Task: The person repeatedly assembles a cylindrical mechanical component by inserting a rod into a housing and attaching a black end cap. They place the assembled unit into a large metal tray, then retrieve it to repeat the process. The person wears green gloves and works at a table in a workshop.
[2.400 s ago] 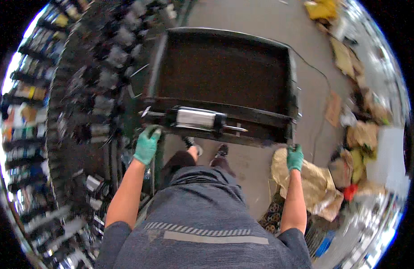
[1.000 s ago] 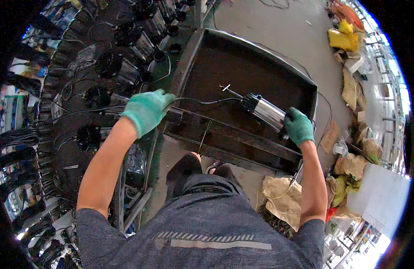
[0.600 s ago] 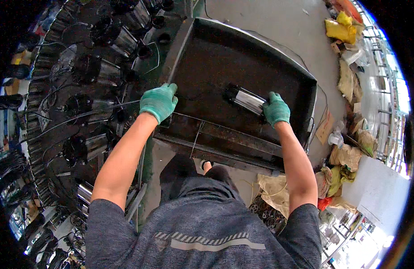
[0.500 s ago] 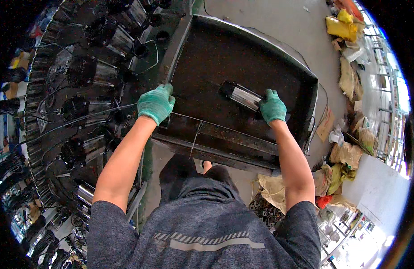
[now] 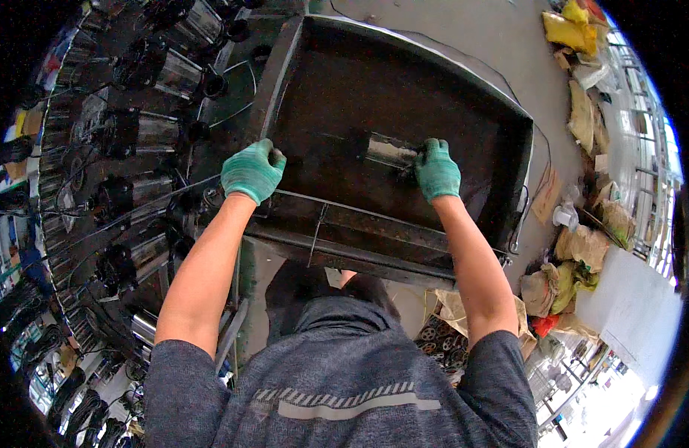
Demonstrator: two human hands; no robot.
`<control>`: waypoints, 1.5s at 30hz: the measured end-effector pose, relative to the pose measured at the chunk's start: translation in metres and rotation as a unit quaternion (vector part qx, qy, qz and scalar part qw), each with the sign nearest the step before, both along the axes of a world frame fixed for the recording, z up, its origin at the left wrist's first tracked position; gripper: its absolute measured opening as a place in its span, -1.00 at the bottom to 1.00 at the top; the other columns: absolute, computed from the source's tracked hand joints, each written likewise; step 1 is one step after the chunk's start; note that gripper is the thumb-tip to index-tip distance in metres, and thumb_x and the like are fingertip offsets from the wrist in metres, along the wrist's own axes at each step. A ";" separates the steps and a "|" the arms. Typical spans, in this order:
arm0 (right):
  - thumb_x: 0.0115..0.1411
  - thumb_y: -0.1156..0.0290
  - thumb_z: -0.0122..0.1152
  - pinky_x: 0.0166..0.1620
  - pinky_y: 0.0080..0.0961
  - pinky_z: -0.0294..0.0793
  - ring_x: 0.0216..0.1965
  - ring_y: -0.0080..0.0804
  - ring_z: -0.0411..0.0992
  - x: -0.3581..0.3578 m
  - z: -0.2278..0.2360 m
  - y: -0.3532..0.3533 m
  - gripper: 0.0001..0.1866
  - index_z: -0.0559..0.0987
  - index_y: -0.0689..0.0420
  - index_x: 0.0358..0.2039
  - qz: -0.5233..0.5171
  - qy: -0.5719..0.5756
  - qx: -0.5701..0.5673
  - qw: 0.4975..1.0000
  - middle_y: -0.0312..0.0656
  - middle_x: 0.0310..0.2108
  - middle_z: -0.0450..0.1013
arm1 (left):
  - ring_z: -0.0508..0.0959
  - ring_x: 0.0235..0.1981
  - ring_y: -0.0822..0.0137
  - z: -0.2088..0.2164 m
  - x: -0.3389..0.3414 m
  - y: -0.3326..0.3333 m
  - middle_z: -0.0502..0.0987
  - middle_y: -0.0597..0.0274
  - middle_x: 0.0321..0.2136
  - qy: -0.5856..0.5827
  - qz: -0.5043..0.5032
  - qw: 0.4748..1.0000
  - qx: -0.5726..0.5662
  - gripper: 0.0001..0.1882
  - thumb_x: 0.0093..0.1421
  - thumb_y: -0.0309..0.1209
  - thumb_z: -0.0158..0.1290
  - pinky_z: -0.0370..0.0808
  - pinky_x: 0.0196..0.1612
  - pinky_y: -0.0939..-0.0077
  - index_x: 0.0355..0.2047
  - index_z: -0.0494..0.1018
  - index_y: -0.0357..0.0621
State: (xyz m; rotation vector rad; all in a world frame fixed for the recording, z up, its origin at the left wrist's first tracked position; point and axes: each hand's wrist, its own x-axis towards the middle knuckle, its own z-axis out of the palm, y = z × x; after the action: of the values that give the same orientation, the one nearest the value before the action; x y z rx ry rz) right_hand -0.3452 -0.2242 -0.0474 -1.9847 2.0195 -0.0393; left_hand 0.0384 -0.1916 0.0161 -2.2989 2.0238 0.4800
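Observation:
In the dark rectangular tray (image 5: 393,37) lies a shiny metal cylinder (image 5: 391,151) with dark ends, resembling a motor or pump body. My right hand (image 5: 438,170), in a green glove, is closed around its right end. The cylinder's left end fades into the dark tray bottom. My left hand (image 5: 252,172), gloved the same way, is closed at the tray's left wall, thumb against curled fingers. What it grips is hidden. A dark cable (image 5: 147,202) runs up to this hand from the left; whether the fingers hold it cannot be seen.
Several similar metal cylinders with black ends (image 5: 177,72) stand along the left side among cables. A metal bar (image 5: 359,215) crosses the tray's near part. Sacks (image 5: 581,245) and a pale board (image 5: 634,308) lie on the right. Several wheel-like parts (image 5: 432,337) sit below the tray.
The metal cylinder has turned to lie more level and shifted slightly left with my right hand. My left hand stays by the left wall, and the whole view has shifted a little.

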 end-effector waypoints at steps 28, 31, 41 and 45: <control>0.37 0.08 0.09 -0.27 0.03 0.46 -0.26 0.29 0.48 -0.165 0.014 0.103 -0.67 0.54 0.11 -0.27 -0.186 -0.098 -0.112 0.971 0.15 -0.36 0.54 | 0.63 -0.18 -0.16 -0.010 -0.004 0.001 0.65 -0.03 -0.25 -0.075 0.040 0.996 -0.024 -0.64 0.30 -0.03 -0.04 0.55 -0.14 -0.02 -0.10 0.57 0.09; 0.37 0.09 0.08 -0.26 0.04 0.46 -0.26 0.28 0.49 -0.160 0.022 0.101 -0.67 0.53 0.12 -0.29 -0.192 -0.105 -0.107 0.970 0.14 -0.36 0.54 | 0.63 -0.19 -0.14 -0.020 0.006 -0.001 0.66 0.02 -0.24 -0.067 0.041 0.997 -0.028 -0.67 0.31 -0.04 -0.03 0.54 -0.16 0.00 -0.10 0.57 0.11; 0.36 0.06 0.08 -0.24 0.06 0.47 -0.24 0.26 0.50 -0.162 0.023 0.102 -0.67 0.55 0.07 -0.26 -0.210 -0.096 -0.113 0.966 0.13 -0.33 0.55 | 0.63 -0.19 -0.15 -0.025 0.005 0.001 0.66 0.01 -0.25 -0.071 0.051 0.996 -0.034 -0.67 0.30 -0.04 -0.02 0.55 -0.15 0.00 -0.13 0.57 0.09; 0.36 0.07 0.08 -0.25 0.05 0.47 -0.25 0.26 0.50 -0.158 0.028 0.102 -0.68 0.53 0.09 -0.28 -0.221 -0.105 -0.089 0.966 0.12 -0.35 0.55 | 0.63 -0.19 -0.15 -0.019 -0.002 -0.001 0.66 0.00 -0.24 -0.082 0.048 0.995 -0.031 -0.66 0.30 -0.03 -0.02 0.54 -0.13 -0.01 -0.12 0.57 0.11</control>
State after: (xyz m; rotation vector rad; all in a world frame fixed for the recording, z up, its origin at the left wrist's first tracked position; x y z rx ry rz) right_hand -0.5029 -0.1223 -0.0194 -1.5023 2.3340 -0.5218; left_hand 0.0368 -0.1928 -0.0025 -2.3928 1.8857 0.2259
